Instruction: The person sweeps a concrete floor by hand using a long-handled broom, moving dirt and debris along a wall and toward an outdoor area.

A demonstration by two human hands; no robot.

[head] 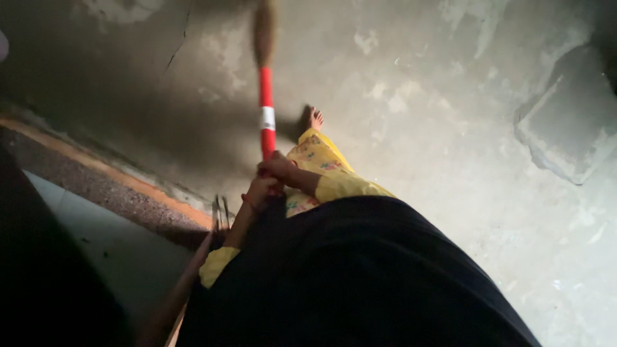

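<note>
The broom [265, 83] bristles are blurring and running off the top edge, while dark cloth [360, 276] is hiding the person's legs below.

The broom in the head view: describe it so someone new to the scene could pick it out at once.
Start from the grey, patchy concrete floor that fills most of the view. Near the top centre, a broom reaches away from the person, gripped by both hands close together at its near end. Its red handle with one white band and brownish, blurred bristle head set it apart from everything around.

A red broom handle [266, 109] with a white band, yellow floral-print clothing [318, 160], grey floor [437, 128].
</note>
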